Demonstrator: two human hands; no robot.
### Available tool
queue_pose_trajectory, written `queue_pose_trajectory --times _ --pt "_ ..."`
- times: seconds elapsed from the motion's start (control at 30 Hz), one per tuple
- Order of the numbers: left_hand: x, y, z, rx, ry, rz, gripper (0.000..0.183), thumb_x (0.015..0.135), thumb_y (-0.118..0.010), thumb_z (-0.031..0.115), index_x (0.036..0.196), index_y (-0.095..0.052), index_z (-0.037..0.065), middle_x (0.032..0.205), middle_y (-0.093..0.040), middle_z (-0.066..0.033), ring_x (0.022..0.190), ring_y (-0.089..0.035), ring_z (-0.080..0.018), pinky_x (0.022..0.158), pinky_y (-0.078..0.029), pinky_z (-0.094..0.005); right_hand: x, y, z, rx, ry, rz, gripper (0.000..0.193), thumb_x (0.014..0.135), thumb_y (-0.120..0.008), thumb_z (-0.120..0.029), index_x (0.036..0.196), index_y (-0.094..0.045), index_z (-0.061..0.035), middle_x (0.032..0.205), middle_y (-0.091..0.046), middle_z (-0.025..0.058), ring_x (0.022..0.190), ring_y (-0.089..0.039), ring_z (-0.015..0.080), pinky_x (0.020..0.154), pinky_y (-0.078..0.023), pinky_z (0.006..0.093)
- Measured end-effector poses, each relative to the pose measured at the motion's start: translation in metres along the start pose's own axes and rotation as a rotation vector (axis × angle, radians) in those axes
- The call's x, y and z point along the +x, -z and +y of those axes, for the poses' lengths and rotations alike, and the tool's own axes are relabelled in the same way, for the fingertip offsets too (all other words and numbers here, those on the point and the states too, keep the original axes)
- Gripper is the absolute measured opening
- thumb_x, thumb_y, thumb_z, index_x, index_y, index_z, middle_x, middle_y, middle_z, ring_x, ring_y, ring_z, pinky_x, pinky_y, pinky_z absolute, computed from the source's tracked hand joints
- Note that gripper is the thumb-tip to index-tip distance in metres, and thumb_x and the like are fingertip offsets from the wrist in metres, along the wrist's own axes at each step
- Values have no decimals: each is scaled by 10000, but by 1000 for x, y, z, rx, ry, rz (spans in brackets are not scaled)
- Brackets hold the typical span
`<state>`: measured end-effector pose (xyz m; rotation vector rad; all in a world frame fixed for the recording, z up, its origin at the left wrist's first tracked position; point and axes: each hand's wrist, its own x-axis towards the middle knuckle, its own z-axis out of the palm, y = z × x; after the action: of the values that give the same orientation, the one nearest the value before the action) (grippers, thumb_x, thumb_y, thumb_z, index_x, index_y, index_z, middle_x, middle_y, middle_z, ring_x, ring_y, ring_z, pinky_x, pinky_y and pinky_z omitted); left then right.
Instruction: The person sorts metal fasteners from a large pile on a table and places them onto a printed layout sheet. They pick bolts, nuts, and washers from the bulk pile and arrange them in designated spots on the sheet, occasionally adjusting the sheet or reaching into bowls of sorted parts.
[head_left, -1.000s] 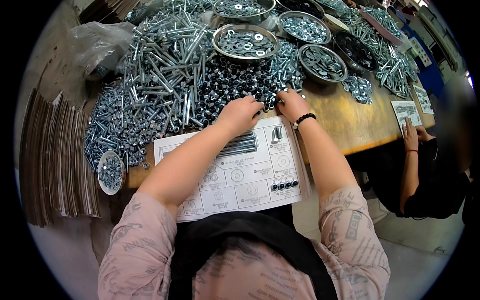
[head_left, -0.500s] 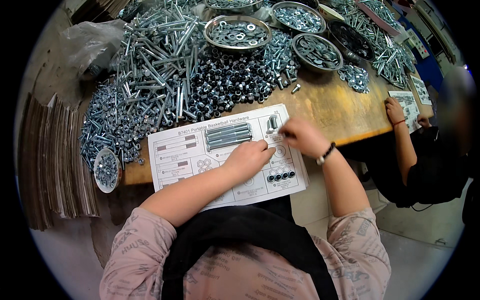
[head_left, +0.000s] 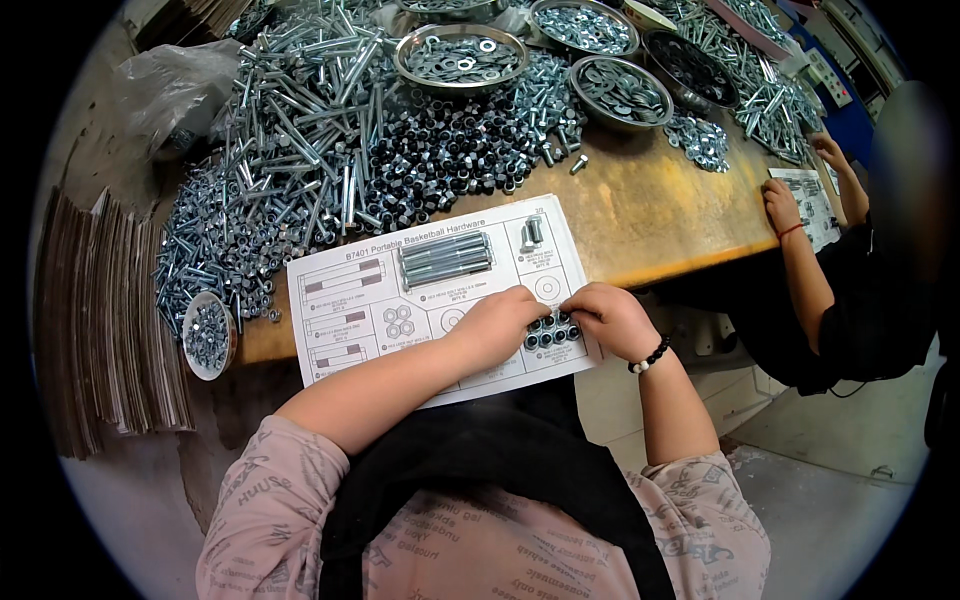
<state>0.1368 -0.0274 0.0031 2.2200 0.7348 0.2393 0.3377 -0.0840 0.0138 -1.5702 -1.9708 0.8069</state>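
A printed hardware sheet (head_left: 405, 372) lies on top of a stack of paper at the table's front edge. On its lower right, several lock nuts (head_left: 545, 340) sit in two short rows. My left hand (head_left: 500, 328) reaches across the sheet, its fingers closed at the left end of the upper row. From the other side, my right hand (head_left: 618, 320) pinches at that row's right end; its fingers partly hide the nuts. A bundle of long bolts (head_left: 446, 260) lies side by side on the sheet's upper middle. Short bolts (head_left: 532, 233) rest in its upper right box.
Behind the sheet spread heaps of dark nuts (head_left: 440, 155) and long bolts (head_left: 300, 125). Metal bowls of washers (head_left: 460, 62) stand farther back. A small white bowl (head_left: 208, 335) sits at left, beside stacked cardboard (head_left: 115, 320). A co-worker's hand (head_left: 783, 208) rests on another sheet at right.
My right hand has moved down from near the short bolts to the lock nuts. A second row of nuts now shows above the first. My left hand has shifted right, to the nuts.
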Motion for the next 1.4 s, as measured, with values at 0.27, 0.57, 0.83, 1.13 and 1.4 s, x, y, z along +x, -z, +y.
queue_pose_trajectory --times 0.27,0.57,0.83,1.13,1.4 --pt "-3 -3 0 -29 -21 22 292 761 -459 28 1004 -617 66 943 -567 -133 929 -538 -305 819 -432 -365 -3 -3 -2 12 -25 0 137 728 -583 -45 853 -638 -62 819 -606 96 790 -568 275 695 -462 348" --pt "-25 30 -4 -103 -20 181 272 777 -491 47 1032 -587 49 980 -552 -112 959 -520 -272 834 -429 -352 51 44 23 13 -100 339 144 779 -591 -87 912 -633 -53 867 -608 112 790 -588 234 695 -467 295" --pt "-94 57 -28 -107 102 387 239 756 -519 17 980 -601 32 917 -580 -118 876 -550 -268 774 -443 -336 160 123 98 -560 -166 681 171 717 -629 -120 884 -658 -137 908 -596 93 879 -560 283 753 -463 373" --pt "-134 60 -34 -207 322 493 225 749 -522 7 955 -612 14 888 -587 -107 834 -562 -237 737 -450 -303 226 135 107 -796 -372 549 169 744 -583 -128 879 -672 -178 959 -579 98 935 -545 275 803 -455 372" --pt "-138 64 -38 -170 300 528 229 752 -526 13 963 -614 23 895 -588 -104 842 -561 -240 737 -450 -305 235 140 119 -573 -391 719 147 741 -622 -249 833 -694 -160 901 -604 114 885 -574 274 782 -455 365"
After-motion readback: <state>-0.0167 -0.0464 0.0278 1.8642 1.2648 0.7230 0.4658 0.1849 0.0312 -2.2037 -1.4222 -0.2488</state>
